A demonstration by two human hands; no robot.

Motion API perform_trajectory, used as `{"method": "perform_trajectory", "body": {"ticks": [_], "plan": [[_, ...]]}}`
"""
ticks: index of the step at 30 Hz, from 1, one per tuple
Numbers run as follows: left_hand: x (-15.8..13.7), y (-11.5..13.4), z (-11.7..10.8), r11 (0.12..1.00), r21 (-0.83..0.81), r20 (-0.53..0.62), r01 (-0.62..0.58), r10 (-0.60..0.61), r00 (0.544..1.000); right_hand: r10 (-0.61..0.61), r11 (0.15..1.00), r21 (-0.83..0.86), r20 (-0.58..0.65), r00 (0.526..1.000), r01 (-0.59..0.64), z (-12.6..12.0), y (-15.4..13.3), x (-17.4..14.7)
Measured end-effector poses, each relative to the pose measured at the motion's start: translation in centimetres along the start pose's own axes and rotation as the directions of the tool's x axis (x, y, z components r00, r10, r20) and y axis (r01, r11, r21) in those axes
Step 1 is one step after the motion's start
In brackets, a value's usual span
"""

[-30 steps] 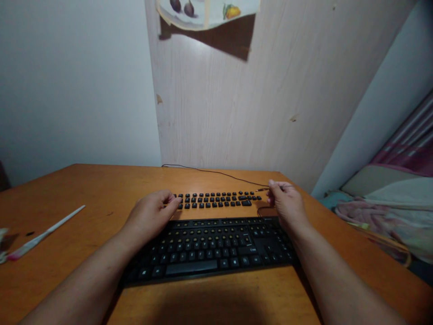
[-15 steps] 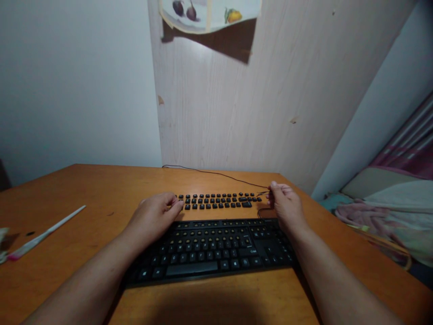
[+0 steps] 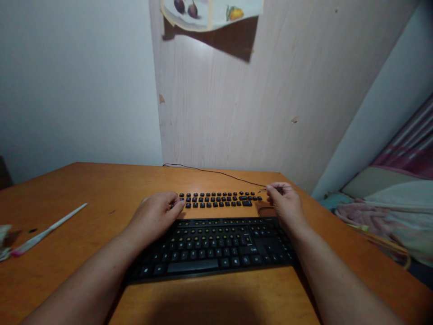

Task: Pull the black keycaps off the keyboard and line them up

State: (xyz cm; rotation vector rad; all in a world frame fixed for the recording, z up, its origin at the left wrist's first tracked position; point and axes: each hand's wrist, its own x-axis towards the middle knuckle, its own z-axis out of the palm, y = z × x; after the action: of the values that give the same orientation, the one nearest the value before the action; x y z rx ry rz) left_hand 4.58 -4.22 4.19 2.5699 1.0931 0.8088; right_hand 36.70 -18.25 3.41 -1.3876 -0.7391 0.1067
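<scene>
A black keyboard (image 3: 192, 266) lies on the wooden desk, its upper rows bare of caps, with small pale stems showing. Behind it, loose black keycaps (image 3: 216, 199) are laid out in three rows. My left hand (image 3: 160, 210) rests at the left end of these rows, thumb and forefinger closed; whatever is between them is hidden. Beyond the keyboard's right end, my right hand (image 3: 286, 203) is closed on a thin, dark, two-pronged tool (image 3: 262, 190), its tips pointing left toward the keycaps. Its exact kind is too small to tell.
A thin black cable (image 3: 216, 172) runs along the back of the desk (image 3: 216, 293) to my right hand. At left lie a white stick with a pink end (image 3: 50, 230) and a small dark piece (image 3: 32, 230). Bedding (image 3: 365, 210) shows beyond the right edge.
My right hand has turned slightly, and more of a dark part now shows between its fingers. My left hand stays in nearly the same place. The view has shifted a little.
</scene>
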Motion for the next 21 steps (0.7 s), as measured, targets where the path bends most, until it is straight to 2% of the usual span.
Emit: {"method": "perform_trajectory", "body": {"ticks": [5, 21], "plan": [[-0.02, -0.06, 0.05, 0.999, 0.032, 0.019, -0.016, 0.016, 1.000, -0.031, 0.999, -0.025, 0.004, 1.000, 0.031, -0.04, 0.14, 0.17], [-0.10, 0.42, -0.12, 0.994, 0.088, 0.085, -0.062, 0.055, 0.995, -0.005, 0.999, -0.032, 0.036, 0.999, 0.007, -0.11, 0.08, 0.18]]}}
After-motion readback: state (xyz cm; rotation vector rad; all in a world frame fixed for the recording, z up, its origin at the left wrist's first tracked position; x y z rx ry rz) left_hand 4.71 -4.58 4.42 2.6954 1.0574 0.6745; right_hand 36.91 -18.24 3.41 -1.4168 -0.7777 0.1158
